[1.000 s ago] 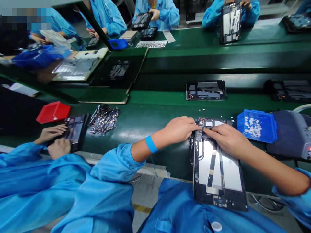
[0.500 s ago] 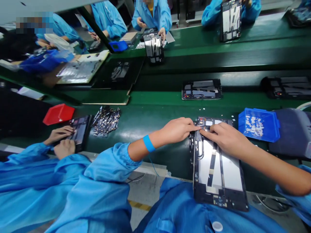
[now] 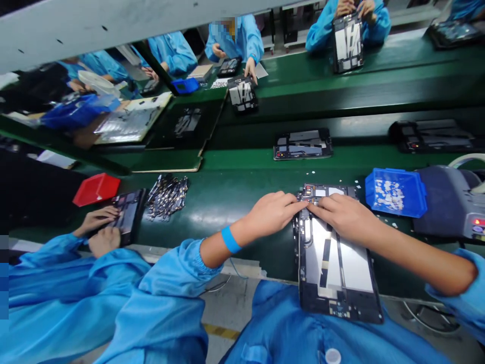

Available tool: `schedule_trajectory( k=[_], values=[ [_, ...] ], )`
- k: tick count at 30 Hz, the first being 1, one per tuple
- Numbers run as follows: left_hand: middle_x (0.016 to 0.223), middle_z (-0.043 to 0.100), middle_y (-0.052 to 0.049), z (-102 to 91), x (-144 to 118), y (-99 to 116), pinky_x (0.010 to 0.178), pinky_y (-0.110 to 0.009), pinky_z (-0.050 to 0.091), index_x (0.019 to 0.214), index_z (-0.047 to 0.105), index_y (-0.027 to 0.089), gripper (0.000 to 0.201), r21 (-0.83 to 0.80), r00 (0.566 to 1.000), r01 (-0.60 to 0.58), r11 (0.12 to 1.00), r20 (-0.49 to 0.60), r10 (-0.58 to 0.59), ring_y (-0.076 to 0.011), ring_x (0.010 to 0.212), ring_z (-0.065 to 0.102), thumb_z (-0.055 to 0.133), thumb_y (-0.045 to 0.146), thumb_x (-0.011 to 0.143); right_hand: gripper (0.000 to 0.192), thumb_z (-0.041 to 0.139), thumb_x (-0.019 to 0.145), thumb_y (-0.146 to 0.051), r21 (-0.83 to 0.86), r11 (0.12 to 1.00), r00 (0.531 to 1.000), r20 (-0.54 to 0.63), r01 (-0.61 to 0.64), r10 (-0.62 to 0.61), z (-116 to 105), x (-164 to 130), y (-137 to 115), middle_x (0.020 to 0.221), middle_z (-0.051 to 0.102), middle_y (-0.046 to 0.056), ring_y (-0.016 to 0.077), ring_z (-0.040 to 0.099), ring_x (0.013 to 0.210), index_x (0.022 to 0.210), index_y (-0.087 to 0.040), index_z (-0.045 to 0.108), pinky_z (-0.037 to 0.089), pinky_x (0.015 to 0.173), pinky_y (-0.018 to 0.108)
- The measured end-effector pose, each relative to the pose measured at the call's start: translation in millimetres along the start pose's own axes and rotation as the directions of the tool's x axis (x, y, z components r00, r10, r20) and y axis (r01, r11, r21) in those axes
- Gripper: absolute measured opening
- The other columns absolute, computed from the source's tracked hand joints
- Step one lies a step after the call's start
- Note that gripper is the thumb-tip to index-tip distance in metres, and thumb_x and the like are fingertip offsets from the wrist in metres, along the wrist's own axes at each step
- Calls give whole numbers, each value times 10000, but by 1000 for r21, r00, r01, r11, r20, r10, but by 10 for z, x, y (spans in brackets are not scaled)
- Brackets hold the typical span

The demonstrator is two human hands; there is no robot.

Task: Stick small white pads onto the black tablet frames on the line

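Open-backed tablet (image 3: 354, 275) lies at the near edge of the green desk (image 3: 215, 202), inner side up, bottom end overhanging toward the lap. Both hands on its top-left corner: left hand (image 3: 271, 215) comes in from the side, right hand (image 3: 341, 217) from across the board, fingertips meeting. Fingers are bunched close — can't tell if they pinch a part or just press, contact spot is covered. Right hand also hides some of the upper inside. Dark parts (image 3: 296, 230) poke out along the tablet's left edge, mostly hidden, can't make them out. Blue bin (image 3: 417, 194) of small white bits sits right of the tablet, grey machine (image 3: 439, 202) just beside it, cut off by the frame. Behind, one tablet (image 3: 303, 145) shows whole; a darker one (image 3: 435, 135) runs toward the right edge — detail murky. Co-worker's hands (image 3: 104, 240) at left partly cover another device (image 3: 131, 215).
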State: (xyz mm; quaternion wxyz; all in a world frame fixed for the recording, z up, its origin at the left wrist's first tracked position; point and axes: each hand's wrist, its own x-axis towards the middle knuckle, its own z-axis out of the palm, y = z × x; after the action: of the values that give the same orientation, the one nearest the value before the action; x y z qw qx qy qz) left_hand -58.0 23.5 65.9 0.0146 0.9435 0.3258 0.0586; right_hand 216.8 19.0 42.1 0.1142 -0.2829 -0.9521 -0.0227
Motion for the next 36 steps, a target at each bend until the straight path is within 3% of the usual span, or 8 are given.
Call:
schedule_trajectory(
  k=[5, 10, 13, 16, 21, 23, 29, 36],
  values=[
    [1043, 710, -91, -4, 40, 85, 688, -339, 484, 1458, 592, 227, 511, 158, 996, -79, 984, 45, 72, -222, 821, 617, 484, 65, 985, 379, 459, 1027, -163, 364, 881, 899, -197, -303, 391, -251, -440, -219, 1154, 755, 129, 242, 683, 1035, 1325, -184, 692, 553, 928, 422],
    [1087, 741, -120, 56, 85, -38, 682, -384, 522, 1355, 689, 226, 467, 122, 996, -79, 989, -32, 83, -258, 817, 644, 472, 90, 964, 241, 564, 1013, -395, 811, 198, 225, -83, -551, 971, -198, -1482, -453, 794, 698, 36, 185, 658, 653, 1069, -202, 696, 532, 589, 310],
    [1097, 752, -121, 49, 126, -83, 704, -388, 540, 1350, 714, 238, 427, 54, 997, -77, 996, -13, 78, -264, 837, 661, 447, 206, 1019, 313, 572, 987, -427, 722, 95, -85, -210, -685, 974, -151, -2134, -338, 846, 695, 66, 205, 642, 678, 1136, -183, 697, 544, 623, 350],
    [1108, 757, -123, 21, 141, -94, 716, -391, 546, 1366, 718, 229, 448, 46, 998, -68, 997, 17, 68, -268, 845, 675, 409, 251, 1042, 415, 547, 973, -308, 263, 194, 51, -467, -945, 883, -249, -2548, -76, 1182, 688, 184, 322, 651, 1068, 1333, -174, 702, 536, 953, 532],
    [1108, 760, -111, -4, 78, -148, 735, -392, 555, 1377, 707, 205, 455, 61, 998, -50, 997, -30, 52, -265, 854, 702, 384, 283, 1066, 547, 466, 951, -145, -148, 323, 355, -350, -935, 867, -395, -2729, 204, 1438, 573, 225, 378, 562, 1281, 1466, -189, 645, 460, 1069, 591],
    [1101, 760, -101, -22, 27, -177, 748, -382, 562, 1375, 701, 210, 444, 39, 998, -22, 999, -59, 24, -263, 885, 719, 394, 297, 1066, 512, 474, 953, -165, -80, 353, 356, -378, -932, 855, -365, -2750, 176, 1409, 594, 219, 364, 565, 1283, 1431, -172, 657, 462, 1079, 570],
    [1079, 771, -78, -79, -94, -224, 792, -353, 569, 1333, 686, 209, 388, -33, 985, 55, 998, -159, -59, -248, 946, 751, 445, 356, 1066, 436, 488, 985, -298, 193, 214, 74, -553, -958, 830, -195, -2809, -37, 1186, 679, 170, 325, 617, 1114, 1365, -180, 666, 510, 986, 528],
    [1061, 785, -82, -103, -85, -211, 773, -365, 574, 1307, 681, 234, 384, -81, 985, 73, 994, -154, -85, -263, 935, 765, 434, 404, 1066, 604, 518, 881, -124, -195, 268, 327, -417, -943, 848, -305, -2750, 177, 1404, 581, 189, 363, 557, 1229, 1460, -238, 647, 475, 1021, 555]
  ],
)
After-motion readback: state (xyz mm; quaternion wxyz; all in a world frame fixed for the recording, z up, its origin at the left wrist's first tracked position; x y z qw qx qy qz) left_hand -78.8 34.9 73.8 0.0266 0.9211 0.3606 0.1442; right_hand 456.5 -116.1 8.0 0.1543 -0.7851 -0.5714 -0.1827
